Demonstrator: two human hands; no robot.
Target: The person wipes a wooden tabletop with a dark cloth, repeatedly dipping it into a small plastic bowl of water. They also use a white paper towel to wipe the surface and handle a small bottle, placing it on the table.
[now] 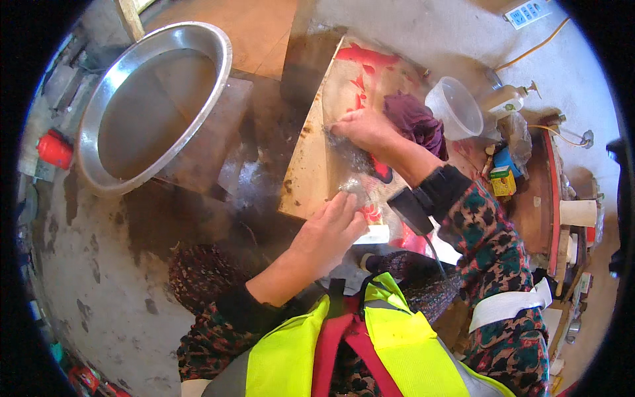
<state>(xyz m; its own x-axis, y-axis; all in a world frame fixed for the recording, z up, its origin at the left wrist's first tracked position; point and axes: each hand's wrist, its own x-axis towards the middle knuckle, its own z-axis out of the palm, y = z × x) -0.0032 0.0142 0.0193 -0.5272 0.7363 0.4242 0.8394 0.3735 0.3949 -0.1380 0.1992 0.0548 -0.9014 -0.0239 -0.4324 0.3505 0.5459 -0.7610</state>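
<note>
My left hand [332, 226] rests low at the near end of a patterned red and beige tabletop [369, 57], its fingers bent over a clear, shiny patch. Farther up, my right hand [364, 130] is curled at the tabletop's left side, by a dark, glistening mass [349, 154]. What either hand holds, if anything, is too blurred to tell. A crumpled purple cloth [412, 119] lies just right of my right hand. Below my right wrist is a black device with a cord [411, 211]. A small white object [373, 234] lies beside my left fingertips.
A large metal basin [223, 64] of murky water stands at the left. On the right are a translucent plastic tub [454, 106], a pump bottle [503, 101], a yellow and green box [503, 181] and a power strip [526, 14]. A red container [54, 150] is at far left.
</note>
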